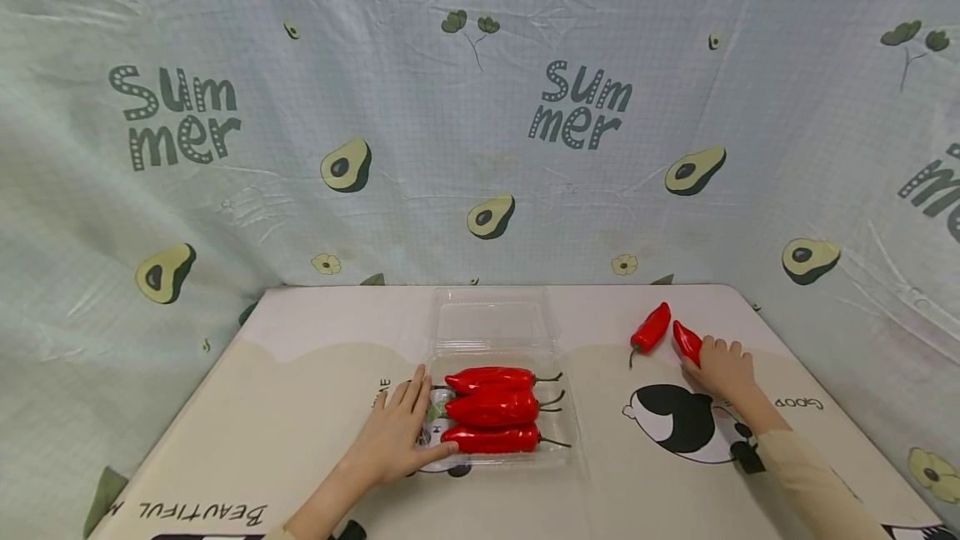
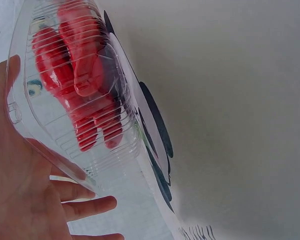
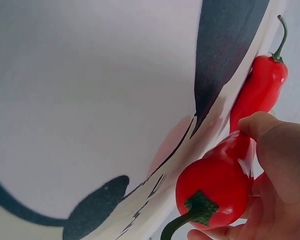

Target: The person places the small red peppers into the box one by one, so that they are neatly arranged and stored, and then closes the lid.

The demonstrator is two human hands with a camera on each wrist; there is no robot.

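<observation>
A clear plastic clamshell box (image 1: 517, 459) stands mid-table with its lid folded back, and several red peppers (image 1: 491, 408) lie in it, stems pointing right. My left hand (image 1: 393, 427) touches the box's left side with fingers extended. In the left wrist view, that hand (image 2: 20, 185) has its thumb and fingers spread about the box's end. At the right, my right hand (image 1: 723, 369) pinches a red pepper (image 1: 687, 342) between thumb and fingers; the right wrist view shows this pepper's (image 3: 215, 190) green stem toward the camera. Another red pepper (image 1: 651, 329) lies just left of it.
The box's transparent lid (image 1: 491, 319) lies toward the table's back edge. A printed cover (image 1: 315, 407) with cartoon faces and lettering spreads over the table. Behind and beside it hangs an avocado-patterned curtain (image 1: 420, 107).
</observation>
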